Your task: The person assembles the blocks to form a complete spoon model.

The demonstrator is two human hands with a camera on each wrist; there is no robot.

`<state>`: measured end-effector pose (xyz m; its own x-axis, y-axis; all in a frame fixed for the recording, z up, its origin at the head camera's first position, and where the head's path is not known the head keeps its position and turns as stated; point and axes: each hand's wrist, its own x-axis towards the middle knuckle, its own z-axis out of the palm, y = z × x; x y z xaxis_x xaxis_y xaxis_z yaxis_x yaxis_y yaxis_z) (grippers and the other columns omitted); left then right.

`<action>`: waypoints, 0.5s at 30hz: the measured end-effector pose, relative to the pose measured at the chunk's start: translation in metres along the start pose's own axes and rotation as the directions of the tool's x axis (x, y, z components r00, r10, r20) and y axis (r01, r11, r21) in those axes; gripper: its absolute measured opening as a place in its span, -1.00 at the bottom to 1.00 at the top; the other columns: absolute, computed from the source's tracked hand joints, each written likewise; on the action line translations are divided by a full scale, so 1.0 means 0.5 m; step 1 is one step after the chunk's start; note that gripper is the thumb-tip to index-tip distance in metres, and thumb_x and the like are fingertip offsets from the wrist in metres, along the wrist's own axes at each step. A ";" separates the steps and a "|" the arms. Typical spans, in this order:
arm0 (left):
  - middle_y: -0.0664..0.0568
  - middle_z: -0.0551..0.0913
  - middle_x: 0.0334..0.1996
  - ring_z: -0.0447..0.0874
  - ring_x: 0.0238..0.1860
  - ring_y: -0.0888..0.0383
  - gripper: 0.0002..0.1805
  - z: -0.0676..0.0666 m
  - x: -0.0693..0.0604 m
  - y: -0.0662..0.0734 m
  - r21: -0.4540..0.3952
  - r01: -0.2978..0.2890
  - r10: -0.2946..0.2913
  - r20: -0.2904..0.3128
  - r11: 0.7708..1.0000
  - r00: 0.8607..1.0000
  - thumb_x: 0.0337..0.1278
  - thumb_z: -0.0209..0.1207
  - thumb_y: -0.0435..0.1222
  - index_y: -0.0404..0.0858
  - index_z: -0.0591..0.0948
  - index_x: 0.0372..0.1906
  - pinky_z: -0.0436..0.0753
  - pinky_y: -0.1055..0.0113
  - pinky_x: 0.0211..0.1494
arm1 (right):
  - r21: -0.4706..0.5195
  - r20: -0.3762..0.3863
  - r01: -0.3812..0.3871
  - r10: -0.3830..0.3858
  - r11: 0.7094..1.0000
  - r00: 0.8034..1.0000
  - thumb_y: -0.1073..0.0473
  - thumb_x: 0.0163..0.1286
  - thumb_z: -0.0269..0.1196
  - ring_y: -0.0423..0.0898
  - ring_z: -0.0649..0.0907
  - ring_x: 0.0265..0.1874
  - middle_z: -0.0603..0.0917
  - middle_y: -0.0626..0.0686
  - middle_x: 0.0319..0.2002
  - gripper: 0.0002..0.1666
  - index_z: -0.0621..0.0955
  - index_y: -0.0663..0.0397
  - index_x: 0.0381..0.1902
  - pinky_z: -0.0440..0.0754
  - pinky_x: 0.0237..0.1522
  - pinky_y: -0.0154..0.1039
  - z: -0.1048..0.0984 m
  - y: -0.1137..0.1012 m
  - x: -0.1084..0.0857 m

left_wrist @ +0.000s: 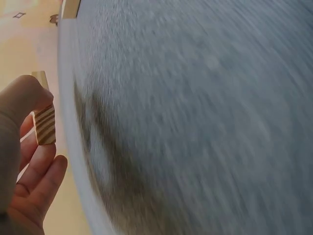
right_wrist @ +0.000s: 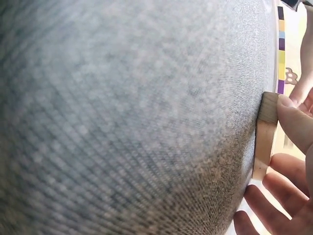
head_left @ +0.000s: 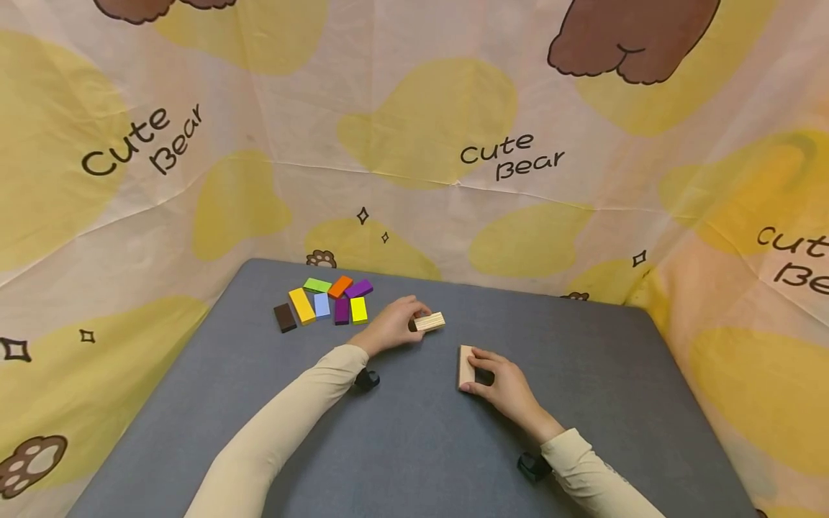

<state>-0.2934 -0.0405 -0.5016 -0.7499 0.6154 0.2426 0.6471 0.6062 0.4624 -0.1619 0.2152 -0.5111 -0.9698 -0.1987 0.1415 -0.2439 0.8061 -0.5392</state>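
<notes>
My left hand (head_left: 393, 325) pinches a light wooden block with striped grain (head_left: 430, 321), near the middle of the table. In the left wrist view this block (left_wrist: 45, 125) is between thumb and fingers, raised off the surface. A second plain wooden block (head_left: 465, 368) lies on the table to the right and closer to me. My right hand (head_left: 508, 388) grips it by its two ends, thumb at the near end and fingers at the far end. In the right wrist view that block (right_wrist: 264, 147) rests against the table, with the thumb on its end.
Several coloured blocks lie in a loose group at the back left of the grey table (head_left: 414, 446), among them a dark brown one (head_left: 285, 318), an orange one (head_left: 340, 287) and a yellow one (head_left: 359, 310). A patterned cloth (head_left: 414, 122) hangs behind and beside the table.
</notes>
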 end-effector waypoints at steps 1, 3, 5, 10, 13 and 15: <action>0.02 0.61 -0.21 0.57 -0.19 0.16 -0.59 0.004 0.004 0.004 -0.004 -0.006 0.006 -0.001 1.000 1.000 0.04 0.37 -0.26 -0.19 0.65 0.06 0.61 0.28 -0.05 | -0.001 0.002 -0.002 0.002 1.000 1.000 -0.10 0.05 0.52 0.11 0.56 0.30 0.58 0.05 0.31 -0.25 0.64 0.08 0.18 0.50 0.28 0.09 0.000 0.000 -0.001; 0.01 0.62 -0.20 0.59 -0.17 0.15 -0.60 0.011 0.012 0.010 -0.002 -0.019 0.019 0.001 1.000 1.000 0.05 0.37 -0.26 -0.20 0.66 0.05 0.61 0.27 -0.03 | -0.004 0.008 -0.005 0.005 1.000 1.000 -0.10 0.06 0.51 0.11 0.55 0.31 0.57 0.04 0.33 -0.25 0.63 0.08 0.20 0.50 0.29 0.09 -0.001 0.002 -0.001; 0.02 0.63 -0.19 0.59 -0.16 0.17 -0.61 0.020 0.020 0.014 0.003 -0.037 0.037 0.003 0.999 0.999 0.06 0.36 -0.26 -0.19 0.67 0.05 0.61 0.27 -0.01 | -0.004 0.009 0.001 -0.001 1.000 1.000 -0.10 0.07 0.51 0.11 0.55 0.31 0.56 0.04 0.33 -0.25 0.63 0.08 0.21 0.50 0.29 0.09 -0.001 0.002 -0.001; 0.07 0.63 -0.19 0.53 -0.23 0.23 -0.62 0.037 0.036 0.025 0.003 -0.087 0.087 0.010 0.996 0.996 0.10 0.36 -0.23 -0.13 0.68 0.07 0.57 0.34 -0.08 | -0.002 0.003 0.017 -0.017 1.000 1.000 -0.09 0.07 0.50 0.11 0.56 0.30 0.57 0.06 0.32 -0.26 0.64 0.09 0.19 0.52 0.27 0.08 -0.002 0.001 -0.002; 0.09 0.62 -0.19 0.47 -0.28 0.25 -0.63 0.044 0.044 0.035 -0.006 -0.102 0.102 0.018 0.995 0.995 0.13 0.35 -0.22 -0.11 0.69 0.08 0.51 0.39 -0.14 | -0.009 -0.004 0.030 -0.030 1.000 1.000 -0.09 0.06 0.50 0.11 0.58 0.28 0.58 0.07 0.31 -0.28 0.65 0.10 0.16 0.55 0.23 0.07 -0.002 0.000 -0.001; 0.09 0.62 -0.19 0.45 -0.29 0.27 -0.64 0.047 0.048 0.043 -0.002 -0.102 0.102 0.030 0.995 0.994 0.16 0.33 -0.22 -0.10 0.69 0.08 0.48 0.42 -0.17 | -0.014 -0.006 0.036 -0.037 0.999 0.999 -0.09 0.05 0.50 0.11 0.59 0.27 0.59 0.07 0.30 -0.29 0.66 0.09 0.15 0.57 0.21 0.05 -0.002 0.001 -0.001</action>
<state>-0.2940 -0.0008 -0.5060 -0.6753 0.6891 0.2629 0.7202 0.5392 0.4365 -0.1617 0.2162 -0.5106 -0.9602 -0.2244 0.1665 -0.2789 0.8061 -0.5219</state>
